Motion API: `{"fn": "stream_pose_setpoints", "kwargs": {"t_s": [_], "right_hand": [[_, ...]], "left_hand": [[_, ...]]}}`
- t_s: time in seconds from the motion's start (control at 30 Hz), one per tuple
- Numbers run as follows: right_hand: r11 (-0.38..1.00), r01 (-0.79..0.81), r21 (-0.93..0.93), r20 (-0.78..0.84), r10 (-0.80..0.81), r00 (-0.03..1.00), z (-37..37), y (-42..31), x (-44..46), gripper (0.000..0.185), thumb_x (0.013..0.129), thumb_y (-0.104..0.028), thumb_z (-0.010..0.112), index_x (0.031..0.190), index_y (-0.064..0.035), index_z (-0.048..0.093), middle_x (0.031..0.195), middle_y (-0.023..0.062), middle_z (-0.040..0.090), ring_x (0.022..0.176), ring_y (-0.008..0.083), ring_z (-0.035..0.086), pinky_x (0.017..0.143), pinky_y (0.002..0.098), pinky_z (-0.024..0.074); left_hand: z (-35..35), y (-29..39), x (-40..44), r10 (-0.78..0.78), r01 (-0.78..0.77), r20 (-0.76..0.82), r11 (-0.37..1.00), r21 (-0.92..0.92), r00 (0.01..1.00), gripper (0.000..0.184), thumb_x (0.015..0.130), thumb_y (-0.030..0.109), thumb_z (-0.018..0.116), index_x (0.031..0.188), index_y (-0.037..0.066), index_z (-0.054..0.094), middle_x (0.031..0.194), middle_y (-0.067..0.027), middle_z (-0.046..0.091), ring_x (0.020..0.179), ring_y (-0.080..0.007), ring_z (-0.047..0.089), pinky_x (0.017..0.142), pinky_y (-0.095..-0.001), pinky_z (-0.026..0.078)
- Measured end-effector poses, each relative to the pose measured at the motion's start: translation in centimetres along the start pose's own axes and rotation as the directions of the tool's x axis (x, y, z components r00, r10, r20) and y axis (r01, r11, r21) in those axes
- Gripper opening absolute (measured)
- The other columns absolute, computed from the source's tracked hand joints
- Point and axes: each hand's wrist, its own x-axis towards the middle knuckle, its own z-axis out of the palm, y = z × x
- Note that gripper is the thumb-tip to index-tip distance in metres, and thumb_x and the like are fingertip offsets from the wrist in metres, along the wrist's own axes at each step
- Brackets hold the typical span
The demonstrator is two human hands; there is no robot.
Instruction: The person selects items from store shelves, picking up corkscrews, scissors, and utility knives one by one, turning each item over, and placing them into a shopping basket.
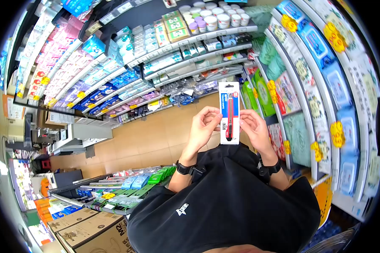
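a carded knife is held upright at centre, before the far shelves, pinched at its left edge by the left hand's fingers and at its right by the right hand's. it is best steadied by light, even pressure, the print left uncovered.

Tiled floor btwn displays. Beyond floor: far shelves w/ tubs & asst. pkgs. R of floor: side shelves w/ blue pkts. Near side of floor: low display w/ green packs.
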Motion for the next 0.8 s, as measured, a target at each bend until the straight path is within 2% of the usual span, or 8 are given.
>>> {"fn": "stream_pose_setpoints", "kwargs": {"t_s": [0.1,0.3,0.43,0.53,0.63,0.73,0.8], "right_hand": [[0.998,0.039,-0.050,-0.098,-0.043,0.994,0.4,0.2,-3.8,0.022,0.097,-0.001,0.059,0.118,0.0046,0.056,0.102,0.0074,0.063,0.092,0.0098,0.062,0.076,0.0237,0.0513],[0.999,0.049,-0.019,-0.234,-0.052,0.971,-0.2,0.2,-11.5,0.023,0.096,-0.001,0.061,0.118,0.0047,0.056,0.100,0.0080,0.064,0.087,0.0104,0.062,0.072,0.0233,0.0516],[0.999,0.041,0.000,-0.325,-0.039,0.945,-0.3,-0.5,-15.4,0.019,0.095,0.000,0.061,0.113,0.0030,0.057,0.100,0.0084,0.064,0.084,0.0101,0.062,0.067,0.0232,0.0518],[0.997,0.071,-0.026,-0.379,-0.076,0.922,-0.7,-0.8,-17.6,0.018,0.094,0.000,0.061,0.111,0.0023,0.057,0.100,0.0080,0.064,0.083,0.0098,0.062,0.066,0.0229,0.0515],[0.996,0.082,-0.023,-0.455,-0.083,0.887,-1.3,-0.6,-19.9,0.018,0.094,-0.001,0.062,0.111,0.0019,0.057,0.099,0.0075,0.064,0.081,0.0098,0.062,0.066,0.0232,0.0512],[0.996,0.079,-0.051,-0.499,-0.094,0.861,-2.5,-0.7,-22.2,0.014,0.095,-0.003,0.062,0.107,0.0005,0.057,0.098,0.0075,0.063,0.079,0.0112,0.062,0.065,0.0255,0.0523],[0.994,0.097,-0.040,-0.533,-0.103,0.840,-3.2,-0.5,-24.4,0.012,0.096,-0.006,0.062,0.106,-0.0006,0.058,0.095,0.0054,0.065,0.076,0.0086,0.062,0.063,0.0230,0.0505]], "left_hand": [[0.9,-0.6,-2.3,0.012,-0.012,0.055,1.000,0.000,0.998,0.015,0.098,0.012,0.063,0.108,0.001,0.060,0.094,-0.0045,0.070,0.085,-0.0099,0.068,0.069,-0.0245,0.059],[4.0,-1.3,-5.4,-0.073,0.066,0.237,0.997,0.036,0.969,0.017,0.097,0.013,0.065,0.108,0.000,0.061,0.089,-0.0053,0.071,0.082,-0.0082,0.067,0.066,-0.0225,0.056],[5.8,-2.0,-6.6,-0.091,0.080,0.348,0.996,0.047,0.933,0.018,0.097,0.013,0.065,0.108,0.001,0.062,0.091,-0.0046,0.071,0.082,-0.0076,0.066,0.066,-0.0224,0.056],[7.5,-2.4,-7.1,-0.134,0.121,0.400,0.991,0.058,0.907,0.018,0.096,0.013,0.067,0.109,0.002,0.062,0.093,-0.0027,0.069,0.085,-0.0072,0.066,0.066,-0.0223,0.056],[9.5,-2.9,-7.4,-0.123,0.106,0.444,0.992,0.064,0.887,0.018,0.096,0.012,0.066,0.110,0.002,0.062,0.093,-0.0037,0.071,0.082,-0.0075,0.067,0.067,-0.0231,0.057],[11.5,-3.7,-7.6,-0.158,0.126,0.520,0.987,0.096,0.839,0.017,0.095,0.011,0.067,0.109,0.002,0.063,0.092,-0.0028,0.070,0.080,-0.0066,0.066,0.066,-0.0223,0.056],[13.3,-4.5,-7.4,-0.172,0.120,0.583,0.985,0.128,0.794,0.017,0.095,0.011,0.068,0.108,0.002,0.063,0.091,-0.0022,0.070,0.078,-0.0063,0.065,0.065,-0.0219,0.056]]}}
